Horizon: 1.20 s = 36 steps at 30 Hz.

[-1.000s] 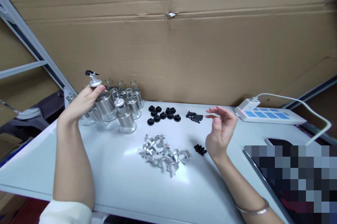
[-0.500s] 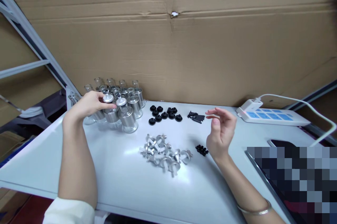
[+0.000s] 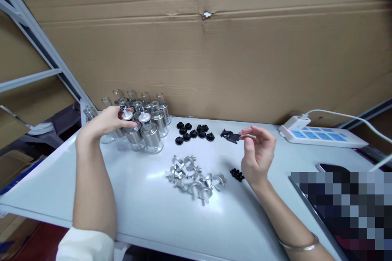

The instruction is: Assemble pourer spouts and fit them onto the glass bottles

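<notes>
The bottle (image 3: 134, 136) which we handle stands upright on the table (image 3: 147, 220), at the front of the group on the left side. On its neck sits a silver cap (image 3: 126, 115), partly covered by our fingers. Our left hand (image 3: 102, 124) pinches this cap, with the thumb along the front side and the fingers behind it.

Just beside, to the right, stands a second capped bottle (image 3: 151, 133), also upright. Behind these two and to their left we see other bottles (image 3: 159, 119), of clear glass with a metal sleeve; several of them show open necks.

To the right of the bottles lie black stoppers (image 3: 193, 133), and nearer to us a loose heap of silver pieces (image 3: 205, 192) with round discs. Small black parts (image 3: 237, 174) lie together near our right hand (image 3: 259, 157). This hand is raised, its fingers loosely curved and the thumb apart from them. Its fingertips appear next to thin black pieces (image 3: 230, 136); whether they touch, we cannot tell.

Farther right there is a white power strip (image 3: 324, 136) with a plugged charger (image 3: 296, 123). Behind the table stands brown cardboard (image 3: 214, 69).
</notes>
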Available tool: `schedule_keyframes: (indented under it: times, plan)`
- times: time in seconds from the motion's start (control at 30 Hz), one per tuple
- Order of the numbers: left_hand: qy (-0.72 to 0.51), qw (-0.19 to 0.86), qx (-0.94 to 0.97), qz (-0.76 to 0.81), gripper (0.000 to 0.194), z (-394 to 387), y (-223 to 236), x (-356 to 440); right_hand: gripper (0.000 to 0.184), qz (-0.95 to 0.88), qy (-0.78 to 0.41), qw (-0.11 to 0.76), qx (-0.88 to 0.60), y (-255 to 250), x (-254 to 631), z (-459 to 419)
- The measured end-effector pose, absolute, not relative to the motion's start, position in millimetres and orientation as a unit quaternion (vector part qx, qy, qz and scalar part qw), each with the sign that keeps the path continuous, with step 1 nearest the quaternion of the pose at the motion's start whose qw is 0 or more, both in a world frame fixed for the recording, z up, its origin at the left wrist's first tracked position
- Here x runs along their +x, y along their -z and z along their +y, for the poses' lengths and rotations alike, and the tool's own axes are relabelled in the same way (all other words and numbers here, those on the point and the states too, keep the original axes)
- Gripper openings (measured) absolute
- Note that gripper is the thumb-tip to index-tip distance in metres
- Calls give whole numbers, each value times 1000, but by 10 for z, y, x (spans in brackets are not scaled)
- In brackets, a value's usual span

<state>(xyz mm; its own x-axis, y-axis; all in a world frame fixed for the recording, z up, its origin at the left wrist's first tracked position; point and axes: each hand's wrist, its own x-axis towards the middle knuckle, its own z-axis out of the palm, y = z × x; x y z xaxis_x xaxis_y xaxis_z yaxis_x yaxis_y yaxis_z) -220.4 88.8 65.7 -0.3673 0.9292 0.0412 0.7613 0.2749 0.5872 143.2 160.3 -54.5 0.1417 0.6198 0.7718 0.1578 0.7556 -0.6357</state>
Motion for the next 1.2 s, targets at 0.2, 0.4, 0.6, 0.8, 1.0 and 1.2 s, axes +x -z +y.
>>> schedule_keyframes:
  times: [0.2,0.4,0.6,0.8,1.0,1.2]
  plan:
    - [-255,79,509,818,94,450,-924,-2092,24,-636,-157,687,-315,571,1432,1611]
    - [-175,-23,468,866,71,420,-879,-2341,22,-645,-142,679,-321,581,1433,1603]
    - [-106,32,479,871,67,463,-944,-2185,11,-760,-128,537,-343,451,1470,1537]
    - [-171,-36,587,791,50,153,-1089,-1606,15,-876,-281,213,-330,370,1454,1398]
    - [-83,151,786,594,30,548,-841,-994,15,-876,-330,144,-322,305,1409,1297]
    - [108,273,811,506,32,1103,-381,-507,19,-878,-346,124,-306,337,1362,1249]
